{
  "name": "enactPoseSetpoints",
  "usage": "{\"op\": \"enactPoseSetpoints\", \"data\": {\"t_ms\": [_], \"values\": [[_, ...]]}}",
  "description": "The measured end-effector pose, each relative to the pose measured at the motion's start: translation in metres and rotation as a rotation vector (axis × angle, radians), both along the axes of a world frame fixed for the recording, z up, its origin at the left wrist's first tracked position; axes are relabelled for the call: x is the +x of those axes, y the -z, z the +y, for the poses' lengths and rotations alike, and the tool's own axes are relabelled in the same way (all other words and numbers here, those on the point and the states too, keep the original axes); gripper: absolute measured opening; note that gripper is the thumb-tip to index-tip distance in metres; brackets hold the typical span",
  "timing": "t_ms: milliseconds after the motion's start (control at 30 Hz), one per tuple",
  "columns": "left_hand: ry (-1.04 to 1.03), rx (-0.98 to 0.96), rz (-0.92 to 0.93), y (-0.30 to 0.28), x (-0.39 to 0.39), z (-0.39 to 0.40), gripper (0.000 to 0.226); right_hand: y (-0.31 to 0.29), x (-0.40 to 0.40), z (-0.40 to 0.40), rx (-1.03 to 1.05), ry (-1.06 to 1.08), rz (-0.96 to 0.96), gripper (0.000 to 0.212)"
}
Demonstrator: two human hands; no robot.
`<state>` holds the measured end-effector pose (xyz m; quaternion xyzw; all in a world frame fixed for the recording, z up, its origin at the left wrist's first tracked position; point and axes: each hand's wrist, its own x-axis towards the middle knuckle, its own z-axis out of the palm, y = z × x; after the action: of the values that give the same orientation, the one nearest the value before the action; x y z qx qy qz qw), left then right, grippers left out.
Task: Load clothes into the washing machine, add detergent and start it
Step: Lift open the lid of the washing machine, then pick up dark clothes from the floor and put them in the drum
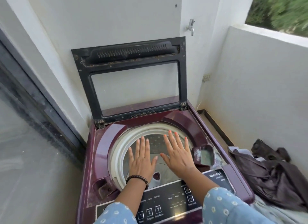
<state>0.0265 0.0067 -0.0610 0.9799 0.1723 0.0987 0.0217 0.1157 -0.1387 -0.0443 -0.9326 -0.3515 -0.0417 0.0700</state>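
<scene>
Both hands flat, fingers spread, holding nothing: left hand [141, 158] and right hand [179, 152] over the glossy maroon washing machine's [100, 150] round steel drum [156, 143]; crumpled dark clothes [273, 172] lower right, partly cut off.

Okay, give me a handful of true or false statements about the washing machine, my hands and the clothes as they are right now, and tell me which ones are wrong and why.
1. The lid of the washing machine stands open against the wall. True.
2. The left hand grips a piece of clothing. False: it is held flat with fingers spread above the drum, holding nothing.
3. The right hand is open with fingers spread. True.
4. The dark clothes already lie inside the drum. False: they lie in a heap to the right of the machine.
5. A beaded bracelet is on the left wrist. True.
6. The tap is fixed to the machine's control panel. False: it is on the wall above the lid.
</scene>
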Motion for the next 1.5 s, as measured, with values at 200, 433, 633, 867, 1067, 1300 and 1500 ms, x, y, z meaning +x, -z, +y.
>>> {"op": "enactPoseSetpoints", "data": {"t_ms": [200, 433, 633, 867, 1067, 1300, 1500], "values": [[0.131, -0.004, 0.011, -0.010, 0.036, -0.019, 0.071, -0.014, 0.018, -0.024, -0.003, 0.079, -0.020, 0.072], [0.206, 0.019, 0.008, -0.016, 0.083, -0.057, 0.073, -0.023, 0.054, -0.069, -0.023, 0.242, -0.046, 0.070], [0.226, 0.007, 0.051, -0.029, 0.125, -0.097, 0.073, -0.029, 0.093, -0.114, 0.017, 0.267, -0.055, 0.072], [0.295, -0.011, 0.067, -0.042, 0.178, -0.159, 0.080, -0.031, 0.137, -0.170, 0.030, 0.286, -0.025, 0.076], [0.311, 0.004, 0.147, -0.042, 0.212, -0.209, 0.081, -0.019, 0.163, -0.221, 0.032, 0.366, 0.044, 0.072], [0.423, -0.007, 0.156, -0.033, 0.256, -0.279, 0.076, -0.005, 0.191, -0.290, 0.062, 0.437, 0.099, 0.073], [0.534, 0.018, 0.248, -0.018, 0.285, -0.339, 0.079, 0.015, 0.204, -0.348, 0.075, 0.572, 0.186, 0.070]]}}
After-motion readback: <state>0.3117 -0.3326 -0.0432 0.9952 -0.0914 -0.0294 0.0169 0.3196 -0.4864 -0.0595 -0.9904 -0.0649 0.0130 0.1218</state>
